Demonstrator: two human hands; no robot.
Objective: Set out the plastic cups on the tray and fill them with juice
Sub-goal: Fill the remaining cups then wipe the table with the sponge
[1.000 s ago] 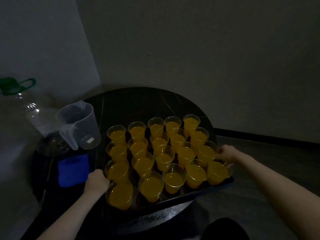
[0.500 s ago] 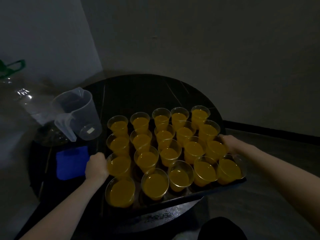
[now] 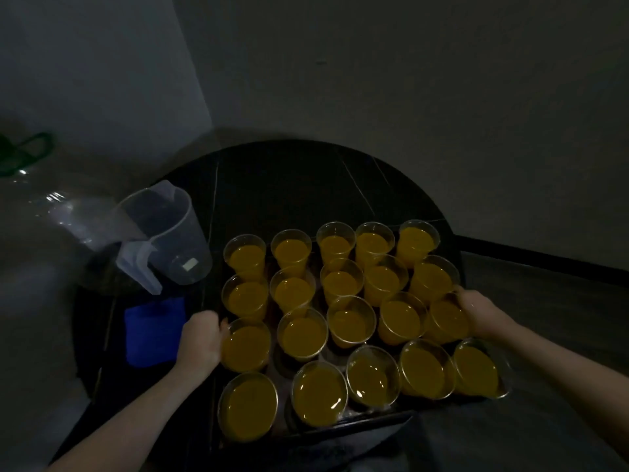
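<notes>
A dark rectangular tray (image 3: pixel 357 426) carries several clear plastic cups (image 3: pixel 350 321) filled with orange juice, set in rows. My left hand (image 3: pixel 200 338) grips the tray's left edge, fingers curled beside a full cup. My right hand (image 3: pixel 480 311) grips the tray's right edge among the cups there. The tray's near edge juts past the front rim of the round dark table (image 3: pixel 299 185). An empty clear measuring jug (image 3: pixel 166 236) stands left of the tray.
A large clear plastic bottle (image 3: pixel 51 206) with a green handle stands at the far left. A blue cloth (image 3: pixel 153 330) lies on the table beside my left hand. Walls close the corner behind the table; dark floor lies to the right.
Both hands keep their hold on the tray's edges, and the tray with its cups has come nearer and a little to the right, its near edge now further past the table's rim.
</notes>
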